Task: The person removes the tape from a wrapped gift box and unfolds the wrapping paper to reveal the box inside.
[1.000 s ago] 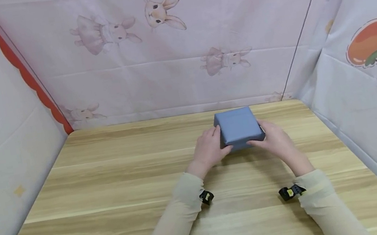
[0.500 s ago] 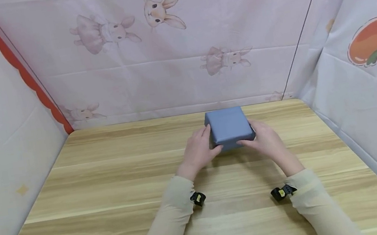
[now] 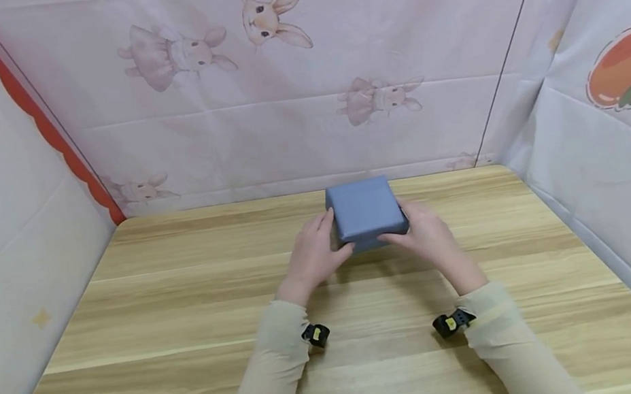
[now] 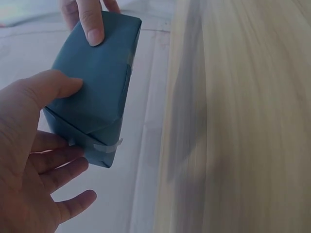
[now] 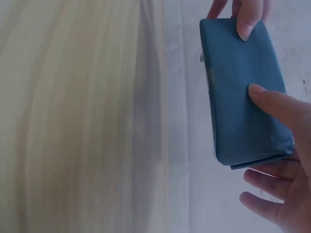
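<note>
A box wrapped in blue paper (image 3: 365, 208) is held between both hands near the back of the wooden table. My left hand (image 3: 313, 252) grips its left side, the thumb on the near face. On the right side, my right hand (image 3: 430, 237) holds it likewise, thumb also on the near face. Both wrist views show a gap between the box (image 4: 97, 73) and the tabletop, so it is raised. Clear tape and a folded flap show on the box's end beside the left hand (image 4: 29, 145). In the right wrist view, the lower fingers of the right hand (image 5: 286, 160) are spread below the box.
The wooden table (image 3: 161, 359) reaches back to a pink cloth wall (image 3: 257, 144) printed with rabbits. White printed cloths hang at the left (image 3: 4, 225) and right (image 3: 615, 170). Each wrist bears a black strap, the left strap (image 3: 315, 335) and the right strap (image 3: 454, 322).
Both hands have carried the blue box steadily to the left along the back of the table, and slightly farther back. Their hold on it looks the same.
</note>
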A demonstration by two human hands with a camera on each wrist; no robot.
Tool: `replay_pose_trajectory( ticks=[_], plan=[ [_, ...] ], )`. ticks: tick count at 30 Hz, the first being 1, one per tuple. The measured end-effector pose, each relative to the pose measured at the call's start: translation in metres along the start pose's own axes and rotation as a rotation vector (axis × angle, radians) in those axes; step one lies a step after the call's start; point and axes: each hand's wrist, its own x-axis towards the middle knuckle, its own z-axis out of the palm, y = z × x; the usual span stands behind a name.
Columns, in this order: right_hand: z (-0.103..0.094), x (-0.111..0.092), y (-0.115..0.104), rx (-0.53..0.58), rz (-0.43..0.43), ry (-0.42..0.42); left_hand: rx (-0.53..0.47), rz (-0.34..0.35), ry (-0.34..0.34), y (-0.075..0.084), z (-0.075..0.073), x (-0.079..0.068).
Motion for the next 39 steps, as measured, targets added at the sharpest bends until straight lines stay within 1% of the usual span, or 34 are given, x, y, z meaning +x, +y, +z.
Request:
replay_pose_trajectory(
  ticks=[4, 11, 17, 21, 27, 33, 39],
  plan=[
    [0.006, 0.003, -0.008, 0.019, 0.007, -0.007, -0.017, -0.008, 0.000, -0.008, -0.006, -0.003],
    [0.016, 0.005, -0.022, 0.037, 0.011, 0.003, -0.046, -0.005, 0.032, -0.024, -0.010, -0.008],
    [0.023, 0.008, -0.029, 0.064, 0.026, -0.003, -0.093, -0.001, 0.056, -0.032, -0.015, -0.013],
    [0.028, 0.007, -0.030, 0.087, 0.022, 0.000, -0.101, -0.002, 0.042, -0.035, -0.017, -0.016],
    [0.036, 0.006, -0.029, 0.121, 0.012, 0.003, -0.102, -0.035, 0.017, -0.041, -0.018, -0.016],
    [0.037, 0.005, -0.028, 0.168, 0.049, -0.018, -0.154, -0.041, 0.004, -0.043, -0.018, -0.015],
    [0.037, 0.006, -0.026, 0.229, 0.058, -0.033, -0.231, -0.104, -0.024, -0.044, -0.018, -0.015]
  ],
)
